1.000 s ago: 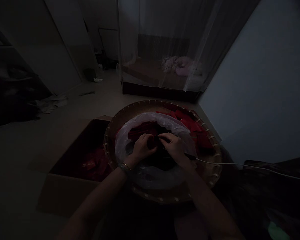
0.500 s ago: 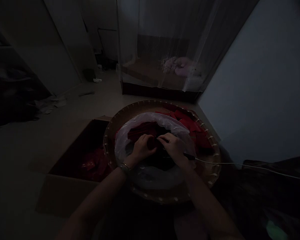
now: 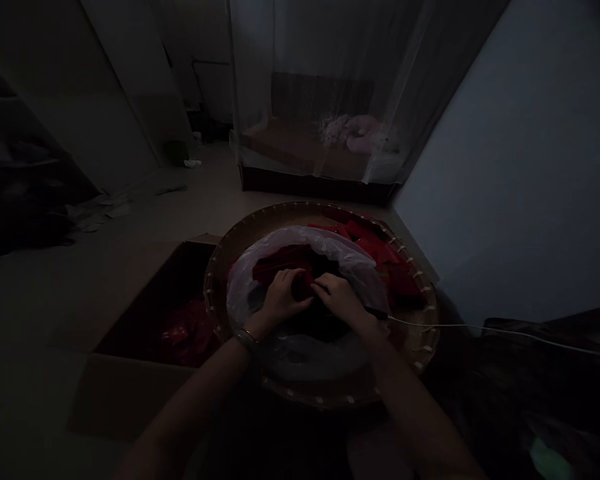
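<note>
In the dim light, my left hand point(image 3: 281, 295) curves its fingers and thumb round a dark red piece point(image 3: 306, 280), which looks like a thin sheet or packet; its exact kind is too dark to tell. My right hand point(image 3: 337, 295) pinches the same piece at its right edge with fingertips. Both hands are over the opening of a translucent plastic bag point(image 3: 285, 238) with its rim rolled out. Inside the bag, behind my left hand, lie more red pieces point(image 3: 280, 260). A black handle point(image 3: 377, 313) with a white cord point(image 3: 460, 327) lies beside my right wrist.
The bag rests in a round woven tray point(image 3: 253, 217). Loose red packets point(image 3: 380, 250) are at its right rear. A cardboard box point(image 3: 130, 387) with red pieces point(image 3: 190, 327) stands at left. A wall point(image 3: 520, 167) rises at right, and a netted bed point(image 3: 305, 157) is behind.
My right fingertips have moved slightly down against the red piece, which shows more between my hands. The view has shifted a little; my left hand keeps its curled hold.
</note>
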A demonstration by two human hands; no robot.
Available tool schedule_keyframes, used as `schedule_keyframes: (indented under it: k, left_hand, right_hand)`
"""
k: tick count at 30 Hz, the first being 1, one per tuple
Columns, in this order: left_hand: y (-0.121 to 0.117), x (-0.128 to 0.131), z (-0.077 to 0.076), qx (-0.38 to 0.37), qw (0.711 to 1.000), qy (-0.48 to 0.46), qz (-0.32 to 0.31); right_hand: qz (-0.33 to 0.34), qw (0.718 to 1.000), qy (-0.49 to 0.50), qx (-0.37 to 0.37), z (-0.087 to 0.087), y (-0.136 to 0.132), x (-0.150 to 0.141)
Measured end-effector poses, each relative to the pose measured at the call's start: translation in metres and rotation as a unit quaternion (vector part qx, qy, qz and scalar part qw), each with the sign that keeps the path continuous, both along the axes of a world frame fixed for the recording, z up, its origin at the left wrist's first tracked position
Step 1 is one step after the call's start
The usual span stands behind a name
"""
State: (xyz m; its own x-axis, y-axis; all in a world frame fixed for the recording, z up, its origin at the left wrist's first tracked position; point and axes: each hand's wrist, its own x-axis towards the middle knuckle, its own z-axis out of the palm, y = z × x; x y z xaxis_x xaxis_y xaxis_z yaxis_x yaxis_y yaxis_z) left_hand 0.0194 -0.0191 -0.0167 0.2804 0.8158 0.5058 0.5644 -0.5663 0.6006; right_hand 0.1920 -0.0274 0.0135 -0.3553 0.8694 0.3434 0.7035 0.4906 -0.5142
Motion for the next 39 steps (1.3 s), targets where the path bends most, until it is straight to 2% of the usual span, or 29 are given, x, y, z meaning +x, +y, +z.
schedule_keyframes:
  k: [3,5,7,9,12,16,20,23,27,30,32,35,39]
  left_hand:
    - [0.005,-0.002,-0.002,-0.049,0.996,-0.067,-0.022]
    - [0.009,-0.004,-0.005,-0.132,0.982,-0.122,-0.049]
    - [0.011,-0.006,-0.006,-0.232,0.956,-0.161,-0.079]
    - [0.011,-0.006,-0.006,-0.31,0.927,-0.183,-0.101]
    - [0.007,-0.003,-0.001,-0.373,0.897,-0.204,-0.123]
    - [0.004,0.001,0.007,-0.392,0.884,-0.204,-0.15]
    - [0.006,0.006,0.015,-0.431,0.864,-0.187,-0.181]
    - [0.01,0.012,0.02,-0.472,0.844,-0.173,-0.187]
    - [0.011,0.021,0.018,-0.48,0.836,-0.17,-0.203]
    - [0.009,0.024,0.012,-0.496,0.821,-0.202,-0.197]
    - [0.008,0.024,0.01,-0.491,0.822,-0.229,-0.173]
    - [0.006,0.024,0.013,-0.469,0.83,-0.256,-0.162]
    - [0.005,0.024,0.02,-0.49,0.81,-0.275,-0.168]
  right_hand:
    - [-0.029,0.998,0.062,-0.001,0.014,-0.001,0.008]
    - [-0.048,0.995,0.088,-0.014,0.025,-0.003,0.015]
    - [-0.063,0.992,0.104,-0.037,0.032,-0.005,0.021]
    - [-0.059,0.989,0.111,-0.082,0.033,-0.006,0.027]
    - [-0.035,0.979,0.113,-0.165,0.027,-0.005,0.032]
    - [-0.026,0.975,0.096,-0.2,0.021,-0.001,0.031]
    - [0.0,0.984,0.079,-0.159,0.024,-0.001,0.024]
    - [-0.016,0.987,0.105,-0.118,0.027,-0.001,0.023]
    - [-0.043,0.983,0.114,-0.135,0.028,-0.001,0.03]
    - [-0.033,0.983,0.082,-0.16,0.028,-0.001,0.034]
    - [-0.016,0.982,0.077,-0.169,0.028,-0.001,0.034]
    - [-0.001,0.981,0.093,-0.172,0.027,-0.001,0.033]
    - [-0.008,0.978,0.106,-0.179,0.024,0.0,0.031]
